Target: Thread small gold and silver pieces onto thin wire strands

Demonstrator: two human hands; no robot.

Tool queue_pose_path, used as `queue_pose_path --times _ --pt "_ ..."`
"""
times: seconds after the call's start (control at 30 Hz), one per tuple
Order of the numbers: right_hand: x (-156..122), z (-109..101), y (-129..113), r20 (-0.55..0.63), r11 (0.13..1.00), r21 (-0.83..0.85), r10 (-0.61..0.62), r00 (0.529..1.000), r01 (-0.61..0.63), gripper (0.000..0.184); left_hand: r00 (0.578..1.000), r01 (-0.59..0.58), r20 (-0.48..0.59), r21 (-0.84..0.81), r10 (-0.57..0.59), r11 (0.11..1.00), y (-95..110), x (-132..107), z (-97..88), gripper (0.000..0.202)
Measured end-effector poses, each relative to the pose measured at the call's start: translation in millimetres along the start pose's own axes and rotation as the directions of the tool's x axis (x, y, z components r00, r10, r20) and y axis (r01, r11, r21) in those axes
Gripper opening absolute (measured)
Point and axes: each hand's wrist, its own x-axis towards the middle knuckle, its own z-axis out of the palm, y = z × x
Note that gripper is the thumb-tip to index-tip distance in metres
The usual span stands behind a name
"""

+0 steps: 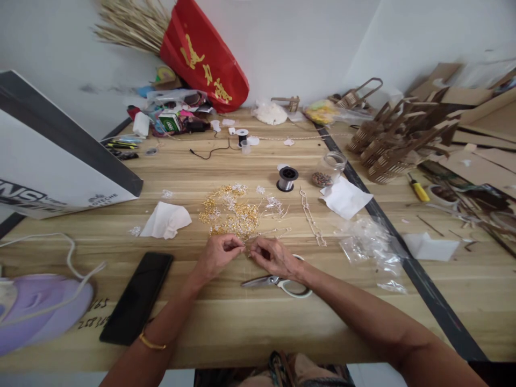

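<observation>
My left hand point(220, 254) and my right hand point(276, 256) face each other at the table's middle, each with thumb and finger pinched together. Between the fingertips is something tiny and thin that I cannot make out. Just beyond them spreads a pile of small gold and silver beads point(236, 212). A cluster of pale, thin pieces point(274, 205) lies to its right. Scissors point(261, 281) with white handles rest partly under my right hand and wrist. To the right lies a strand of pale linked pieces point(309, 217). Beyond stands a spool of thin wire point(287, 179).
A black phone point(137, 298) and white paper point(166, 220) lie at left, near a purple object point(48, 309) and a big box point(60, 161). A glass jar point(329, 169), clear plastic bags point(371, 250) and wooden holders point(397, 140) stand or lie at right.
</observation>
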Motion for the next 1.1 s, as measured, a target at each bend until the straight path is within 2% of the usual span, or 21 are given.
queue_pose_path --times 0.37,1.1 --pt "0.0 0.1 -1.9 -0.004 1.0 0.019 -0.017 1.0 0.017 0.006 1.0 0.002 0.014 -0.089 -0.001 0.996 0.6 0.4 1.9 0.014" --pt "0.1 -2.1 -3.7 0.021 0.998 0.011 -0.055 0.998 0.054 0.007 1.0 -0.025 0.003 -0.075 0.025 0.997 1.0 -0.3 3.0 0.01"
